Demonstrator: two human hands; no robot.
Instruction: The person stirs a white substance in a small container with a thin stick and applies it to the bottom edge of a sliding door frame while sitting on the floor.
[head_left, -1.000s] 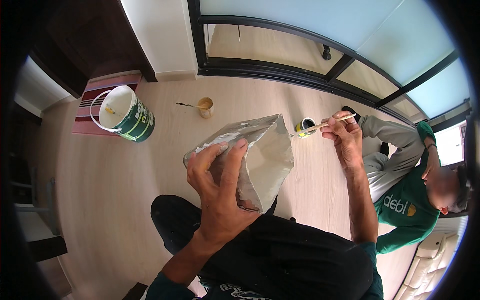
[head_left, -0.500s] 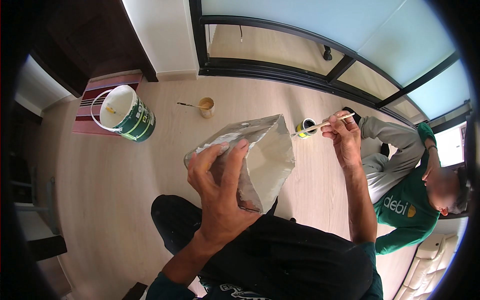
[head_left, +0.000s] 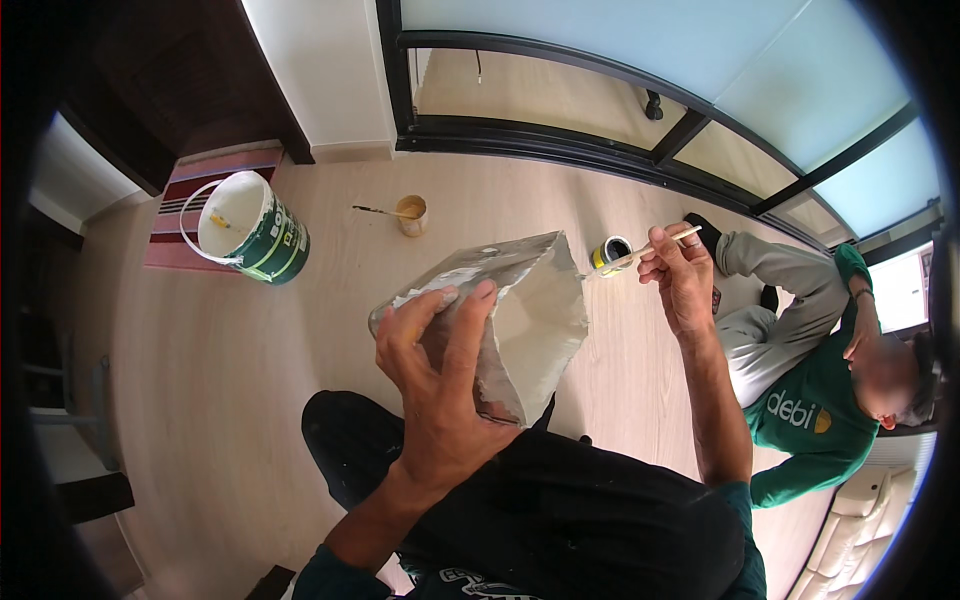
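Observation:
My left hand (head_left: 430, 370) grips a crumpled grey, open-mouthed container (head_left: 535, 315) from its near side, fingers over the pale-smeared upper face. Its inside is pale and its rim uneven. My right hand (head_left: 675, 270) pinches a thin pale wooden stick (head_left: 683, 234), perhaps a brush, whose far end is at the container's right rim; whether it touches is unclear. Just behind that end stands a small yellow-and-dark tin (head_left: 612, 250) on the floor. Farther back is a small tan cup (head_left: 413, 222) with a brush lying across its top.
A green-and-white bucket (head_left: 275, 240) stands on a striped mat (head_left: 175, 210) by a dark door. A black-framed glass partition (head_left: 530, 135) runs behind. At right a person in a green top (head_left: 810, 410) sits on the wooden floor (head_left: 230, 370), near a cream sofa (head_left: 850, 520).
My right hand has shifted slightly to the left with the stick in it. My left hand and the container have barely moved.

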